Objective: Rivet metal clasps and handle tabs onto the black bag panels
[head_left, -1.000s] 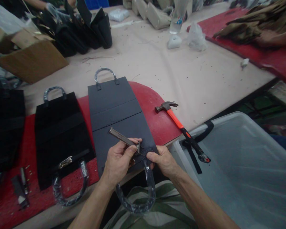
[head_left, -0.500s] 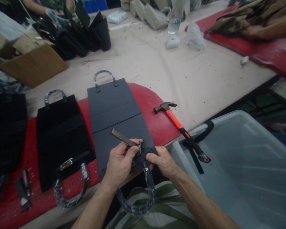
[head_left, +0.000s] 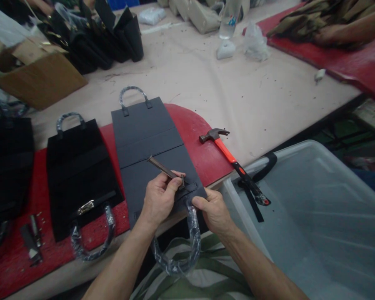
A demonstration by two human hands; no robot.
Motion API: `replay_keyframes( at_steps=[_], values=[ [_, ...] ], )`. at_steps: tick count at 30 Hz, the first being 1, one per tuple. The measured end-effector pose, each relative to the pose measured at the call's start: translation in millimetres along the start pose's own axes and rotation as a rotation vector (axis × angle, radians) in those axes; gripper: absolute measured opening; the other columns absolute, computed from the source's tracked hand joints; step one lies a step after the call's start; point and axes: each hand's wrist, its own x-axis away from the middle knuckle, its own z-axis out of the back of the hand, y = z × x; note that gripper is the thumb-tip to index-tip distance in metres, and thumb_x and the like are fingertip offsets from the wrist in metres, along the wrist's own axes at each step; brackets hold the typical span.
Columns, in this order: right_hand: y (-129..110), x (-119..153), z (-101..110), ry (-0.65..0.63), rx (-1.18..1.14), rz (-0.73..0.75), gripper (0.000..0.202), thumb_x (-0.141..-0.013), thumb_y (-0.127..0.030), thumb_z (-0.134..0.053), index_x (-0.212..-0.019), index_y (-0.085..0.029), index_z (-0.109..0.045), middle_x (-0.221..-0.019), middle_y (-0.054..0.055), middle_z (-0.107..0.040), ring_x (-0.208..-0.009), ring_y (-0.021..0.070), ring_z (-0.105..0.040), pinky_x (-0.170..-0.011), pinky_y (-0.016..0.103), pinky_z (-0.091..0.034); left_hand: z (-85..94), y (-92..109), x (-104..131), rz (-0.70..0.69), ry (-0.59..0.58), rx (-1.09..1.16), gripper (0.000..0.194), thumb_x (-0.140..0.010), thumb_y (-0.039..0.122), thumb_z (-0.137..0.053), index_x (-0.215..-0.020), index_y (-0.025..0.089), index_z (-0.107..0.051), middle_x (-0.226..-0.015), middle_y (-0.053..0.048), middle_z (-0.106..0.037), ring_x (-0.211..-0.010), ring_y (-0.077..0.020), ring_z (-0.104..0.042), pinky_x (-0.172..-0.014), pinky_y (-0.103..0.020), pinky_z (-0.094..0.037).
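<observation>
A dark grey bag panel (head_left: pixel 146 143) lies flat before me, with plastic-wrapped handles at both ends. My left hand (head_left: pixel 161 193) is closed around a narrow metal bar tool (head_left: pixel 162 166), held at a slant over the panel's near part. A small metal piece shows at its fingertips; its kind I cannot make out. My right hand (head_left: pixel 214 208) pinches the panel's near right corner between thumb and fingers, beside the base of the near handle (head_left: pixel 193 233). That handle hangs over the table edge. A claw hammer (head_left: pixel 226 152) with an orange and black grip lies right of the panel.
Black bag panels (head_left: pixel 78 166) lie to the left on a red board (head_left: pixel 193 129), near small tools (head_left: pixel 31 241). A pale plastic bin (head_left: pixel 300 200) stands at right, under the hammer's grip. Farther back are a cardboard box (head_left: pixel 46 79), black bags (head_left: pixel 112 37) and another person's arm (head_left: pixel 356 33).
My left hand with the bar tool has lifted slightly from the handle's stitched base, leaving more of it visible. My right hand still holds the corner. The whole view has shifted slightly.
</observation>
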Motion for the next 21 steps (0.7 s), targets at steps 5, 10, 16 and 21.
replay_keyframes(
  at_steps=[5, 10, 16, 21],
  values=[
    [2, -3, 2, -0.023, 0.003, -0.013, 0.027, -0.070, -0.042, -0.080, -0.073, -0.017, -0.070, -0.062, 0.001, -0.061, -0.056, 0.0140, -0.052, -0.057, 0.027, -0.045, -1.9, 2, 1, -0.027, -0.002, -0.014, 0.023, -0.086, 0.035, -0.062, -0.095, 0.016, -0.073, -0.097, -0.007, -0.076, -0.086, -0.0183, -0.070, -0.079, -0.028, -0.055],
    [-1, -7, 3, -0.021, 0.027, 0.000, 0.029, -0.069, -0.044, -0.079, -0.065, -0.018, -0.066, -0.055, 0.000, -0.059, -0.050, 0.0127, -0.049, -0.050, 0.025, -0.041, -5.9, 5, 6, -0.047, 0.026, -0.047, 0.020, -0.086, 0.032, -0.063, -0.094, 0.018, -0.073, -0.099, -0.006, -0.076, -0.093, -0.0204, -0.071, -0.085, -0.030, -0.056],
    [-3, -7, 1, -0.029, 0.025, 0.006, 0.025, -0.071, -0.039, -0.077, -0.067, -0.017, -0.065, -0.054, -0.001, -0.059, -0.047, 0.0113, -0.049, -0.047, 0.023, -0.040, -11.4, 8, 11, -0.117, 0.074, -0.151, 0.017, -0.087, 0.028, -0.061, -0.094, 0.018, -0.072, -0.100, -0.005, -0.077, -0.095, -0.0200, -0.072, -0.088, -0.030, -0.056],
    [-16, -11, -8, 0.009, 0.083, -0.041, 0.024, -0.068, -0.037, -0.073, -0.064, -0.017, -0.061, -0.051, -0.001, -0.059, -0.043, 0.0107, -0.049, -0.044, 0.022, -0.039, -9.4, 2, 2, -0.148, 0.057, -0.179, 0.017, -0.089, 0.027, -0.059, -0.097, 0.018, -0.071, -0.100, -0.004, -0.076, -0.093, -0.0181, -0.071, -0.085, -0.028, -0.056]
  ],
)
